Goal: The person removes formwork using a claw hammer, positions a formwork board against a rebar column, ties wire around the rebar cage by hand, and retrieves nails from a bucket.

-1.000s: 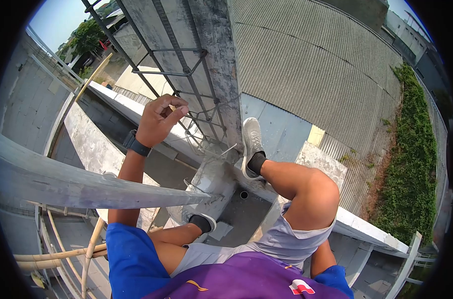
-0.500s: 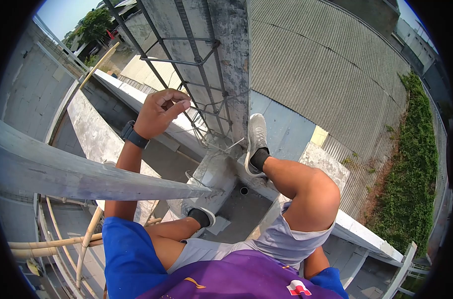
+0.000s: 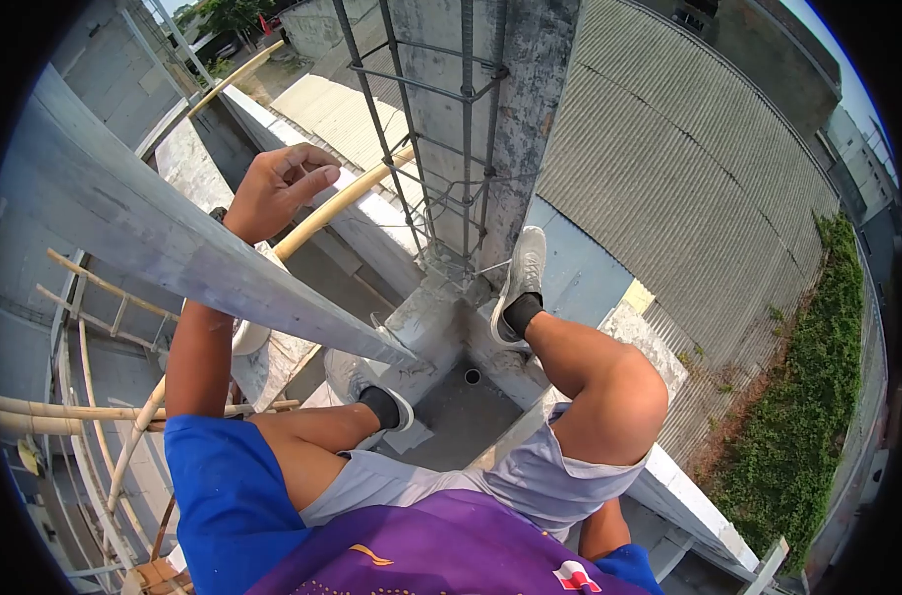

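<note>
My left hand (image 3: 280, 190) is raised at the left, its fingers curled and the thumb close to them; whether anything thin is between them cannot be made out. It is apart from the tied rebar cage (image 3: 468, 129), which stands to its right against a concrete column (image 3: 538, 109). Just right of the hand slants a yellow bamboo pole (image 3: 344, 205), its lower end hidden. A long grey beam (image 3: 203, 253) crosses in front of my left forearm. My right hand is hidden; only part of that arm shows beside my raised knee.
My shoes rest on concrete ledges (image 3: 423, 315) around a recess with a round pipe opening (image 3: 473, 377). Corrugated roofing (image 3: 669, 188) and green plants (image 3: 798, 416) lie below at the right. Bamboo scaffolding (image 3: 138, 436) stands at the lower left.
The view has shifted, with the rebar cage farther right. My left hand is now farther from it. The grey beam slants more steeply, and the bamboo pole has appeared beside my hand.
</note>
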Tool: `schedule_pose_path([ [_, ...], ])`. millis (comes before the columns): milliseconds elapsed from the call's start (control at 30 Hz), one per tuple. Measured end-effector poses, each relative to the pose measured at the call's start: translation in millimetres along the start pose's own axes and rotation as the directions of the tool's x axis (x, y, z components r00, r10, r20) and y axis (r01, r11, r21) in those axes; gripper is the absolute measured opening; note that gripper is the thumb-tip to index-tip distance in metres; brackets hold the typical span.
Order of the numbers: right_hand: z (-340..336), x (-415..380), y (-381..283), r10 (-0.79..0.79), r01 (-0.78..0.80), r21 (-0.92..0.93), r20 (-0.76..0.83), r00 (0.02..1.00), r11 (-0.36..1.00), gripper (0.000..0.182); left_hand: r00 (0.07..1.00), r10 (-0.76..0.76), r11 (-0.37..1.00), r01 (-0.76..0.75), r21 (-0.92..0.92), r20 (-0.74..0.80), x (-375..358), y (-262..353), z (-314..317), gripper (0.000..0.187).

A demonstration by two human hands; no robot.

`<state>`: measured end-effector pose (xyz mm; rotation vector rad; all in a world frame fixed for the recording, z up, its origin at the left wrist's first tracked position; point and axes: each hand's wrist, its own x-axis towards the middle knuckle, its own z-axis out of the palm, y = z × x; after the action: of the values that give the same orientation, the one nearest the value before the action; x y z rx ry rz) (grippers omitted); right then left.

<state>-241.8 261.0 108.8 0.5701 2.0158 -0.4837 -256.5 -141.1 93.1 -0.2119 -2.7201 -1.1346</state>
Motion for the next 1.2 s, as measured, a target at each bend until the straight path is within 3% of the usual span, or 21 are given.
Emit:
schedule_pose_path([
  [167,19.5,21.7,18.2,-0.077,0.077,-0.011,-0.085,0.993,0.997,0.06,0.95,-0.292,0.956,0.288,-0.057,-0.108,-73.8,-6.0,-11.3,0.024],
  [233,27.7,37.0,30.0,-0.116,0.115,-0.011,-0.128,0.985,0.993,0.057,0.988,-0.059,0.994,0.07,0.078,-0.141,-120.1,-68.6,-24.7,0.023],
  [267,32.1,45.2,37.9,-0.132,0.133,-0.008,-0.152,0.98,0.991,0.055,0.97,-0.188,0.982,0.184,-0.041,-0.155,-144.4,-71.7,-26.2,0.023],
  [333,43.6,64.2,58.3,-0.177,0.183,0.006,-0.207,0.962,0.983,0.053,0.874,-0.455,0.849,0.367,-0.379,-0.173,-193.4,-90.7,-23.4,0.024],
  [400,52.7,88.4,82.1,-0.223,0.235,0.018,-0.255,0.941,0.972,0.05,0.787,-0.554,0.799,0.411,-0.438,-0.271,-244.5,-104.6,-13.9,0.028],
  [467,61.2,118.7,111.8,-0.263,0.292,0.043,-0.32,0.91,0.956,0.047,0.628,-0.695,0.691,0.448,-0.567,-0.35,-293.7,-114.2,3.1,0.027],
  [567,72.4,164.0,163.1,-0.323,0.398,0.087,-0.439,0.838,0.913,0.044,0.425,-0.828,0.543,0.444,-0.713,-0.367,-370.6,-137.7,43.7,0.025],
  [600,70.9,178.5,178.8,-0.34,0.44,0.104,-0.485,0.806,0.892,0.043,0.396,-0.833,0.542,0.445,-0.713,-0.386,-402.9,-161.0,65.0,0.023],
  [667,57.9,201.6,205.4,-0.375,0.551,0.143,-0.591,0.714,0.822,0.041,0.406,-0.809,0.581,0.444,-0.682,-0.424,-479.7,-210.9,124.5,0.029],
  [733,27.3,216.3,213.4,-0.414,0.694,0.168,-0.697,0.586,0.7,0.039,0.599,-0.641,0.764,0.561,-0.319,-0.48,-537.3,-206.3,188.4,0.031],
  [767,11.0,217.4,212.2,-0.439,0.765,0.171,-0.733,0.52,0.621,0.038,0.714,-0.503,0.839,0.539,-0.076,-0.487,-560.9,-190.8,218.8,0.032],
  [800,-7.2,218.3,205.9,-0.464,0.824,0.166,-0.758,0.458,0.542,0.038,0.808,-0.366,0.871,0.472,0.135,-0.461,-582.9,-173.8,250.6,0.033],
  [867,-32.6,198.8,176.5,-0.51,0.894,0.165,-0.772,0.38,0.417,0.036,0.89,-0.278,0.852,0.402,0.335,-0.362,-620.1,-138.2,301.0,0.036],
  [900,-28.6,175.3,157.0,-0.533,0.897,0.181,-0.75,0.391,0.402,0.031,0.896,-0.318,0.83,0.421,0.365,-0.31,-637.3,-119.4,322.5,0.037],
  [933,-24.7,151.8,138.0,-0.557,0.9,0.198,-0.728,0.4,0.388,0.029,0.797,-0.566,0.739,0.604,0.298,-0.212,-650.0,-102.7,336.7,0.039],
  [1000,-27.7,128.7,104.4,-0.693,0.908,0.161,-0.599,0.401,0.387,0.029,0.415,-0.91,0.405,0.872,0.273,0.023,-670.2,-68.9,361.1,0.044],
  [1100,-40.2,133.3,78.5,-0.894,0.916,-0.01,-0.224,0.389,0.401,0.027,0.158,-0.987,0.16,0.968,0.193,0.027,-633.4,-12.5,326.8,0.051],
  [1200,-28.9,114.3,38.0,-0.903,0.898,-0.209,0.114,0.415,0.387,0.024,0.2,-0.979,0.186,0.958,0.216,-0.042,-642.4,-17.5,339.2,0.058],
])
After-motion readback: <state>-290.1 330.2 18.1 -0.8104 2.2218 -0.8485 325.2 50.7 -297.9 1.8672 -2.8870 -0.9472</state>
